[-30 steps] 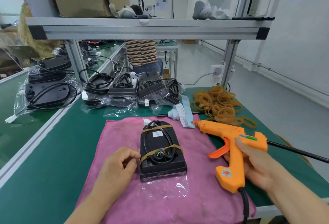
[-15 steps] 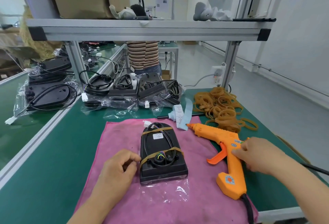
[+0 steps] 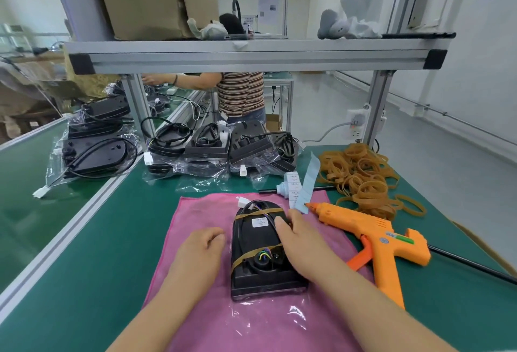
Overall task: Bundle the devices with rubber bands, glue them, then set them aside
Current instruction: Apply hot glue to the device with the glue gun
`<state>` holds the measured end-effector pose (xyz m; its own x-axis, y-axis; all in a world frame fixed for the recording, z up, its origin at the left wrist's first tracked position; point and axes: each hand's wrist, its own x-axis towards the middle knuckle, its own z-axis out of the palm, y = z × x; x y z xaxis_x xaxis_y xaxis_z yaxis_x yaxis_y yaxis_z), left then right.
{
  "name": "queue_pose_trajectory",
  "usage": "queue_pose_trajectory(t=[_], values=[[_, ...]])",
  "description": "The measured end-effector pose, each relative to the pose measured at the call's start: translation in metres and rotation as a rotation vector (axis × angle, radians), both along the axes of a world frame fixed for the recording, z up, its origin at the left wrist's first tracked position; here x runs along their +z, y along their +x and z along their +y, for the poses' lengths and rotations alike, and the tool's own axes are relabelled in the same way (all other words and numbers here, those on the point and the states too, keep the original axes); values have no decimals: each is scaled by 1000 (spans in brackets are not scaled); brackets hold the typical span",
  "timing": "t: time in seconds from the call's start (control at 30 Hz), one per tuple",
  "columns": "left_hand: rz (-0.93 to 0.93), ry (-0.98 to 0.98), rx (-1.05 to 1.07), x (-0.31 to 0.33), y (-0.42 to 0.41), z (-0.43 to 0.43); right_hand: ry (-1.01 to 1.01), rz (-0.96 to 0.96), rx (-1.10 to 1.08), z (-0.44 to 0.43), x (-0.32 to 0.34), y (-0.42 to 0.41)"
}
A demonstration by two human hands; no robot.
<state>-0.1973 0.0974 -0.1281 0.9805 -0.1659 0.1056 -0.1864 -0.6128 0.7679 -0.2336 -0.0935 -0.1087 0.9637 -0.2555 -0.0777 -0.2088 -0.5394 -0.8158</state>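
Note:
A black device (image 3: 256,251) with a coiled cable lies on a pink cloth (image 3: 195,212), partly on a clear plastic bag. Two tan rubber bands cross it, one near the top and one over the cable socket. My right hand (image 3: 296,242) rests on the device's right side, fingers over its upper edge. My left hand (image 3: 200,251) sits loosely curled on the cloth just left of the device, not touching it. The orange glue gun (image 3: 375,237) lies on its side to the right, nozzle pointing left. A heap of rubber bands (image 3: 361,175) lies behind it.
Several bagged black devices (image 3: 209,144) with cables sit at the back of the green table, more on the left conveyor (image 3: 92,153). A label roll (image 3: 293,186) lies behind the cloth. An aluminium shelf frame (image 3: 251,55) spans overhead. A person in a striped shirt (image 3: 240,91) works beyond it.
My right hand has put the glue gun down on the table and moved left onto the device. My left hand has stayed beside the device.

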Motion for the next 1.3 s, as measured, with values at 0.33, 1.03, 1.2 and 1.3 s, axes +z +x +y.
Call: queue_pose_trajectory(t=[0.33,1.03,1.2,1.3], values=[[103,213,-12,4,-7,-27,-149,-65,-12,5,-23,-8],[-193,-855,440,103,-30,144,180,-113,678,190,107,63],[-283,-903,657,98,-49,216,221,-131,920,278,110,70],[-342,-923,799,95,-64,255,169,-132,981,331,110,69]])
